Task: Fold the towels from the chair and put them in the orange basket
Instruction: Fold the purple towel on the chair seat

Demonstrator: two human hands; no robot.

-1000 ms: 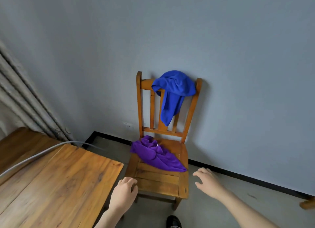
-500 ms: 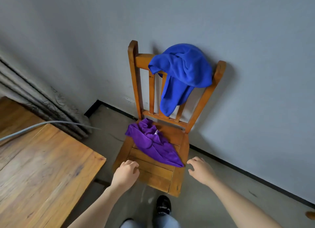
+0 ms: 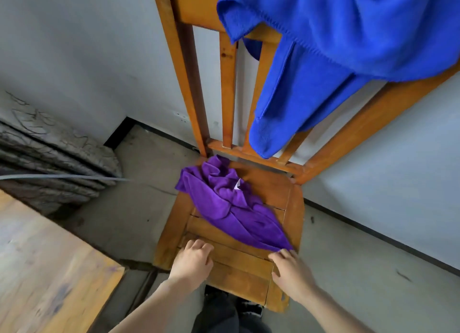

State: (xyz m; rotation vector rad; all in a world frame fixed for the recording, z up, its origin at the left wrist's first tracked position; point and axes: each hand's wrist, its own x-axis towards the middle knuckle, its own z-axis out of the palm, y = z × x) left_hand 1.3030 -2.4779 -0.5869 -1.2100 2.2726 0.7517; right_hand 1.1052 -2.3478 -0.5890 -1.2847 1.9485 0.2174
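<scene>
- Right now the right hand [image 3: 291,268] is reaching to the near right corner of the purple towel [image 3: 231,208]. Its fingertips are touching the tip of the cloth, but I cannot tell whether they are pinching it.
- The left hand [image 3: 193,259] is sitting over the bare front slats of the wooden chair [image 3: 239,275]. Its fingers are curling loosely and gripping nothing, a little apart from the purple towel.
- The purple towel is lying crumpled on the seat, running from the back left corner to the front right, with a small white label [image 3: 238,184] showing among its folds.
- The blue towel [image 3: 336,46] is hanging bunched over the top rail of the chair back, one end drooping in front of the slats, well above both hands.
- The chair is standing against a pale grey wall [image 3: 74,46] on a grey concrete floor [image 3: 361,283].
- A wooden table [image 3: 44,270] is showing blurred at lower left. A patterned grey curtain [image 3: 49,153] is bunching in the corner beyond it, and a grey cable [image 3: 62,176] is crossing in front of the curtain.
</scene>
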